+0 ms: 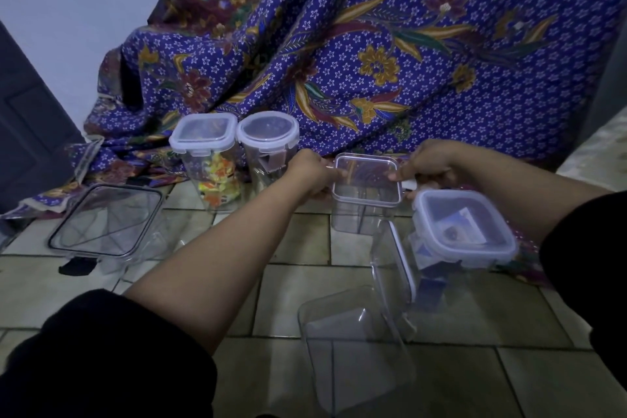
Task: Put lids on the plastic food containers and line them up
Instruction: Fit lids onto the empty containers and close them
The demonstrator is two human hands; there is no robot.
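- A patterned blue cloth (373, 44) drapes down at the back onto a tiled floor (509, 377).
- A wide, flat box (105, 220) with a dark-edged lid sits on the floor at far left, apart from the others.
- An open box (356, 349) without a lid stands nearest the camera; a clear lid (395, 282) stands on edge just behind it, beside the blue-lidded box.
- At right, a box with a pale blue lid (464, 227) holds some small items.
- At the back, two lidded tubs stand side by side, touching: a square tub (203, 136) with colourful contents and a round tub (268, 132).
- In the middle, a clear square lid (366, 178) lies on a clear tub (361, 217).
- The left hand (312, 173) has its grip clenched on the lid's left edge, thumb on top.
- The right hand (427, 170) grasps the lid's right edge, a fingertip pressing on top, near a white clip.
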